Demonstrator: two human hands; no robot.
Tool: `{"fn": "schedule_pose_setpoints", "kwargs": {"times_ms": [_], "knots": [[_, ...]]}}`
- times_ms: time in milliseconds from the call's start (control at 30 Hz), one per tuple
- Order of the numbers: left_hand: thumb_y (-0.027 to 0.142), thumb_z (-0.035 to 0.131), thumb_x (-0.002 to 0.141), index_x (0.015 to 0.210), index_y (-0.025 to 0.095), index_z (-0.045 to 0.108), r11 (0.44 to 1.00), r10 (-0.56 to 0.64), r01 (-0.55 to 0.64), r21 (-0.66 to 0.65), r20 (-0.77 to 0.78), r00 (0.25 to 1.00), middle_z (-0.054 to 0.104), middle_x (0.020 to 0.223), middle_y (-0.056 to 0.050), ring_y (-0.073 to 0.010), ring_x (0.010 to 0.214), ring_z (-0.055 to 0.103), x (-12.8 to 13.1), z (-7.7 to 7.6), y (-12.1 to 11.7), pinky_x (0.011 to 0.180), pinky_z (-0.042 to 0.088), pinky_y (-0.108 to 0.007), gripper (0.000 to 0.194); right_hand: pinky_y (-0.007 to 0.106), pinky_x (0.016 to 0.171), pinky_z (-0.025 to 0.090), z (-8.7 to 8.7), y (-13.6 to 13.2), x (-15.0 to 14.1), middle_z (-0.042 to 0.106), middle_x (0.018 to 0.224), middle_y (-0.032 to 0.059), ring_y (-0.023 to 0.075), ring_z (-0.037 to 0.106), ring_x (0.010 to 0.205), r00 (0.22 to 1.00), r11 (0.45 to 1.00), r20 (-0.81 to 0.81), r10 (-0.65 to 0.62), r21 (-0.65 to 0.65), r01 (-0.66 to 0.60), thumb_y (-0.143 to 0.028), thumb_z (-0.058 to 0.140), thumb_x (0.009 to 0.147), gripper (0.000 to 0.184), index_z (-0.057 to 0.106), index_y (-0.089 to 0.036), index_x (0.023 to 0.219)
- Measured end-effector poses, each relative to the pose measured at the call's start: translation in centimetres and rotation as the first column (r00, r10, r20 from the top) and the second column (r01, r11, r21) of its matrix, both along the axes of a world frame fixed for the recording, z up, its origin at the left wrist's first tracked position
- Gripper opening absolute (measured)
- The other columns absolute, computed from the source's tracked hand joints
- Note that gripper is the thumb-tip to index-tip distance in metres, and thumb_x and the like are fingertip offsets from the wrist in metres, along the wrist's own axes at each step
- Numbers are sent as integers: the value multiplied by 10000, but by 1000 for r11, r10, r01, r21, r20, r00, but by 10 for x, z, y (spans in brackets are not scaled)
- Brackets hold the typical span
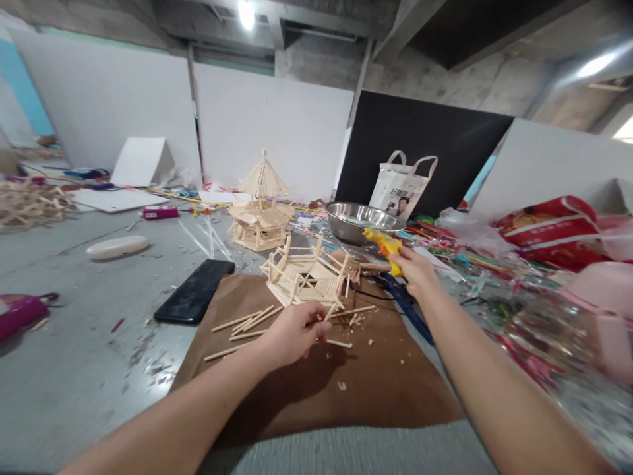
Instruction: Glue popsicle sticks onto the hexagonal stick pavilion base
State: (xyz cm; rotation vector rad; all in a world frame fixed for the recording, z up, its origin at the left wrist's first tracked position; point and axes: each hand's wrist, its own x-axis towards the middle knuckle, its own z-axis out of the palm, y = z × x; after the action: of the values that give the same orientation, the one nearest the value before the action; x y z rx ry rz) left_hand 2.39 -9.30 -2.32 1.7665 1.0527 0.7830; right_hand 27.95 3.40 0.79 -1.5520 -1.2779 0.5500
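Note:
My left hand (297,333) is closed in a pinch on a short wooden stick (331,313), above a brown sheet (316,402). Several loose wooden sticks (252,321) lie on the sheet beside and below that hand. Just beyond it stands a wooden stick frame (306,277) with upright posts and low railings. My right hand (415,267) is wrapped round a yellow glue gun (388,247), off to the right of the frame and pointing left. Further back rises a small stick pavilion (261,208) with a pointed roof.
A black phone (195,290) lies left of the sheet, near a white oval case (117,247). Behind the glue gun are a steel bowl (346,227) and a white bag (400,188). Coloured scraps and a pink-lidded clear container (558,323) crowd the right side.

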Motion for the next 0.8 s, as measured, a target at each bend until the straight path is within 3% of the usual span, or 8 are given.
{"fn": "schedule_pose_setpoints", "kwargs": {"times_ms": [100, 167, 267, 433, 600, 800], "knots": [[341, 386, 760, 733, 164, 474, 999, 33, -33, 27, 13, 999, 582, 640, 20, -40, 346, 413, 0, 1, 0, 389, 335, -172, 200, 173, 513, 433, 12, -30, -2, 612, 760, 7, 84, 556, 594, 988, 997, -137, 73, 13, -72, -303, 594, 625, 226, 565, -179, 811], [359, 382, 763, 728, 160, 483, 998, 56, -56, 43, 1, 998, 587, 641, 16, -41, 348, 414, -1, 0, 0, 391, 335, -172, 226, 163, 431, 399, 16, -53, -7, 573, 624, -22, 65, 508, 496, 895, 978, -407, 181, -18, -206, -285, 659, 557, 218, 569, -176, 723], [370, 380, 768, 754, 156, 508, 989, 110, -107, 97, -23, 994, 589, 631, 14, -44, 349, 407, -2, -2, 2, 385, 323, -172, 250, 173, 390, 372, 16, -79, -17, 519, 527, -40, 56, 454, 426, 754, 894, -539, 376, -4, -448, -358, 666, 570, 259, 578, -170, 725], [308, 442, 744, 744, 159, 579, 914, 279, -229, 334, -107, 954, 601, 606, 12, -83, 528, 494, -8, -4, 7, 515, 364, -178, 203, 183, 414, 377, 13, -97, -34, 563, 537, -14, 69, 490, 443, 748, 822, -422, 513, -10, -569, -261, 711, 534, 206, 582, -148, 649], [288, 475, 726, 764, 160, 611, 866, 364, -279, 415, -140, 921, 622, 626, 9, -91, 561, 515, -13, -3, 9, 532, 370, -176, 190, 181, 388, 351, 8, -100, -43, 580, 582, -14, 50, 449, 425, 716, 760, -342, 608, -9, -650, -194, 714, 515, 156, 608, -153, 621], [305, 485, 725, 798, 164, 632, 848, 395, -296, 440, -150, 907, 637, 630, 0, -98, 565, 535, -14, -3, 9, 536, 383, -175, 216, 192, 370, 333, 7, -99, -40, 594, 657, 3, 64, 440, 460, 746, 781, -281, 604, 20, -625, -239, 709, 539, 155, 622, -190, 657]]}}
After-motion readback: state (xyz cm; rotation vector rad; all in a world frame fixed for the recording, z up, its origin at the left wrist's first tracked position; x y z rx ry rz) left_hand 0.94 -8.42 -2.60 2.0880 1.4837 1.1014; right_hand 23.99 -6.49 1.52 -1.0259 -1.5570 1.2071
